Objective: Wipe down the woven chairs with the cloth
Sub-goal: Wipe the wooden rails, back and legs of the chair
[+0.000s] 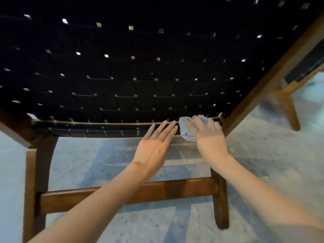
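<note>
A: Edges first?
B: Woven chair (122, 76) fills the top of the view. The black strap webbing ends at the front rail (87, 127), and a brown wooden side rail (280, 67) runs up to the right.

A: Room to move?
B: The front rail is bare to the left of the hands. Under it there's open floor (87, 155), pale and speckled, then a wooden stretcher bar (175, 188) between the left leg (31, 181) and the right leg (221, 204). The second chair (287, 102) stands near on the right, only partly in view and blurred.

A: Cloth?
B: The cloth (186, 130) is pale blue-grey, fuzzy and bunched into a wad. It sits on the front rail just short of the right corner.

A: Right hand?
B: The right hand (208, 135) lies on top of the cloth with fingers spread wide, pressing it against the rail. No pinch is visible.

A: Left hand?
B: The left hand (154, 146) is flat, holding nothing, with fingers straight and close together. Its fingertips touch the front rail just left of the cloth.

A: Webbing look?
B: Dark wide straps in a basket weave, with small bright gaps showing between the crossings.
</note>
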